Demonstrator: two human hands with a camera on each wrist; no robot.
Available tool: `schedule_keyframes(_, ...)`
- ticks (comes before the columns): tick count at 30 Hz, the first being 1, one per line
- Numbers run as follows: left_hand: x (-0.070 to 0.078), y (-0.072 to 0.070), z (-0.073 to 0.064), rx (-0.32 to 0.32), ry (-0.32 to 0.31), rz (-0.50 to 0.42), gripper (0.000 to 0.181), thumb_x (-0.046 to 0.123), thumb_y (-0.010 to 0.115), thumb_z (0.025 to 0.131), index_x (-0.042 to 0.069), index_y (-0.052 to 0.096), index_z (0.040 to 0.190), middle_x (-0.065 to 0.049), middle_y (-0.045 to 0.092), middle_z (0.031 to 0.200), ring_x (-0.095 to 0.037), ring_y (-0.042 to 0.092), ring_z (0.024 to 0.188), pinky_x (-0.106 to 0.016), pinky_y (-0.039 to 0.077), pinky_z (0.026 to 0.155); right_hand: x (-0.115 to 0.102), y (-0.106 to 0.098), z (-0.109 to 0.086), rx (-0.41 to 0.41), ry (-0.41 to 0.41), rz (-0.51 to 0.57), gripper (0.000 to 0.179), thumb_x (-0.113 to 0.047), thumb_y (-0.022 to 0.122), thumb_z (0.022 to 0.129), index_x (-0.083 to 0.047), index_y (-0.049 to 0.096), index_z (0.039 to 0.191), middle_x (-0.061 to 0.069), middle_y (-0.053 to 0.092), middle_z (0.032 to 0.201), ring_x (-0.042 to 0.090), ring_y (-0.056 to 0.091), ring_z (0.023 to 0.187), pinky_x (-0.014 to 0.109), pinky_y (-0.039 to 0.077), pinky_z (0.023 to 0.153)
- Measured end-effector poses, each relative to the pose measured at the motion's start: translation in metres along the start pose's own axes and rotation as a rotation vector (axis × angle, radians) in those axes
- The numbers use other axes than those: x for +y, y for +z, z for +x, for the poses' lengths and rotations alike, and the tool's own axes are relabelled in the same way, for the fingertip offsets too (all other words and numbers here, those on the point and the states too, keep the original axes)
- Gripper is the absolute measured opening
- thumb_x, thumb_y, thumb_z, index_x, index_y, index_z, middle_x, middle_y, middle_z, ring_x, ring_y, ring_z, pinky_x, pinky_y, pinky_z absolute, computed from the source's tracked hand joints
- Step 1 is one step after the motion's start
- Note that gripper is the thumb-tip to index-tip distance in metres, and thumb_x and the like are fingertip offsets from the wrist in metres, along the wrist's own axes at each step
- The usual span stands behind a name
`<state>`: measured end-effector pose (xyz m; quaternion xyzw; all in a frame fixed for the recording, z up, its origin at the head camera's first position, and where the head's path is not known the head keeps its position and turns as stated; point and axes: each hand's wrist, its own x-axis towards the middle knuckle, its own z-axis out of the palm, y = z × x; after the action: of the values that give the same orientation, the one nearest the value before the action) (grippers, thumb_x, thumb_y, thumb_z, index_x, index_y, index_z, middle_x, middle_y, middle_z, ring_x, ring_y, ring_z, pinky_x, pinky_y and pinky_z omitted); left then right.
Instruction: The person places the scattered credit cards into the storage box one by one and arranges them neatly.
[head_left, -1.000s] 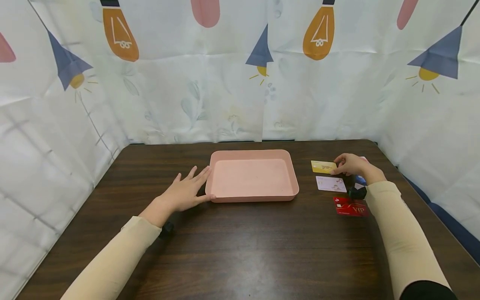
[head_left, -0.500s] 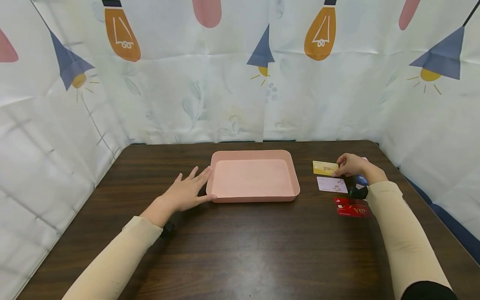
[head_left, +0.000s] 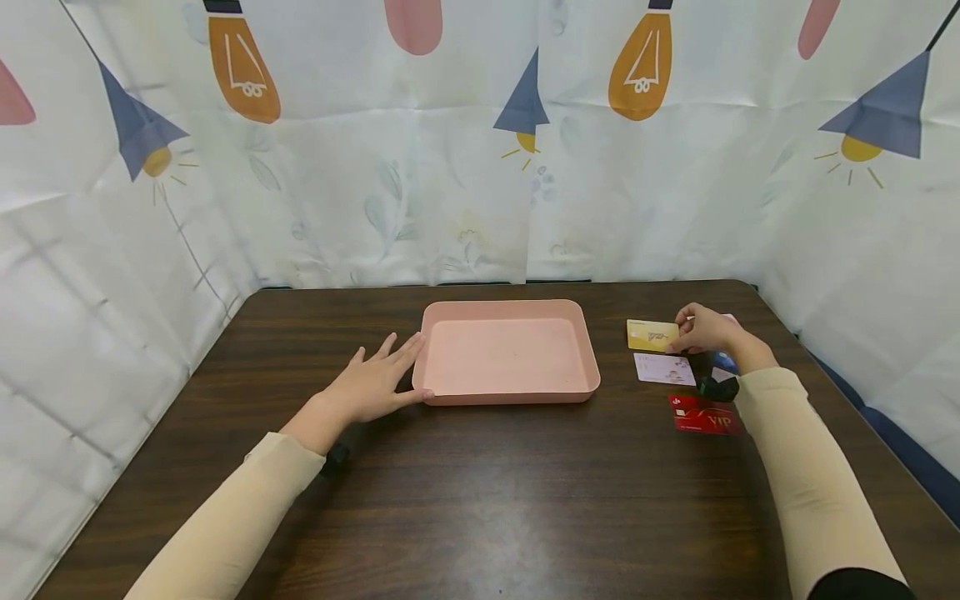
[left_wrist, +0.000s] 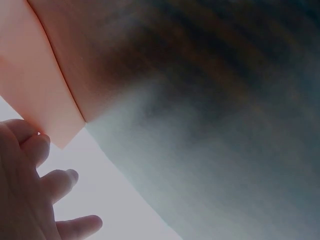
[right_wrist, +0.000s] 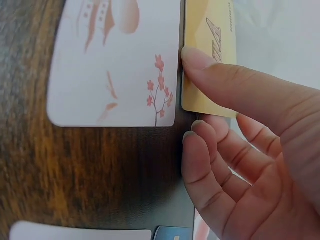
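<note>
My right hand (head_left: 708,329) pinches the right end of a gold card (head_left: 651,335). In the right wrist view the thumb lies over the gold card (right_wrist: 207,87), with the fingers curled below its end. A lilac card with flower prints (head_left: 664,368) lies just nearer, shown in the right wrist view as a pale card (right_wrist: 117,65) beside the thumb. My left hand (head_left: 367,387) is spread, its fingertips and thumb at the left rim of a pink tray (head_left: 506,400). The left wrist view shows those fingers against the tray's wall (left_wrist: 45,75).
A red VIP card (head_left: 701,415) lies nearer on the dark wooden table (head_left: 495,492). A blue card (head_left: 724,362) is partly hidden under my right wrist. Behind my right hand shows a sliver of a pinkish card (head_left: 731,317). Behind the table hangs a printed curtain (head_left: 450,167).
My right hand and the gold card have shifted very slightly to the right and the card's angle has changed a little. The left hand and the tray have stayed in place.
</note>
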<state>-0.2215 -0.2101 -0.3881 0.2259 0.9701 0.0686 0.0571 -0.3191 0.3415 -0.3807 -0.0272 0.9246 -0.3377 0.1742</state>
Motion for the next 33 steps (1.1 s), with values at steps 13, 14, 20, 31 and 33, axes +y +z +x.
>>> schedule_keyframes(13,0.000,0.000,-0.001,0.005,0.007,-0.001,0.094,0.066,0.051,0.100,0.009,0.017,0.165,-0.008,0.019,0.170,-0.042,0.018,0.153,-0.075,0.016,0.113,0.014,0.002,0.002,0.079,-0.060,0.186,0.044,-0.009,0.064,0.102,0.014,0.043,0.134,0.026,0.059,0.113,0.017,0.068,0.086,0.031,0.061,0.078)
schedule_keyframes(14,0.000,0.000,-0.001,0.006,0.007,-0.002,0.094,0.065,0.052,0.100,0.009,0.017,0.165,-0.008,0.019,0.170,-0.042,0.018,0.153,-0.075,0.016,0.113,0.015,0.002,0.002,0.073,-0.060,0.214,0.045,-0.009,0.062,0.103,0.014,0.041,0.136,0.025,0.058,0.114,0.016,0.068,0.086,0.031,0.061,0.079)
schedule_keyframes(20,0.001,0.000,-0.002,0.006,0.005,-0.003,0.094,0.066,0.052,0.099,0.009,0.016,0.166,-0.008,0.019,0.170,-0.042,0.017,0.153,-0.075,0.015,0.113,0.019,0.003,0.000,0.044,-0.069,0.361,0.049,-0.006,0.058,0.105,0.015,0.036,0.143,0.024,0.056,0.119,0.011,0.067,0.086,0.029,0.059,0.082)
schedule_keyframes(31,0.000,-0.001,-0.001,0.006,0.004,0.001,0.095,0.067,0.051,0.099,0.009,0.016,0.166,-0.007,0.018,0.170,-0.041,0.017,0.154,-0.075,0.015,0.113,0.012,0.005,-0.005,0.104,-0.086,0.453,0.053,-0.012,0.059,0.106,0.011,0.035,0.147,0.018,0.055,0.123,0.007,0.067,0.088,0.025,0.057,0.086)
schedule_keyframes(33,-0.001,-0.001,0.000,0.007,0.005,0.001,0.095,0.067,0.051,0.099,0.009,0.016,0.166,-0.007,0.018,0.170,-0.041,0.017,0.154,-0.075,0.015,0.113,0.007,0.006,-0.006,0.114,-0.099,0.455,0.053,-0.014,0.060,0.106,0.010,0.036,0.147,0.014,0.057,0.119,0.007,0.067,0.089,0.026,0.057,0.087)
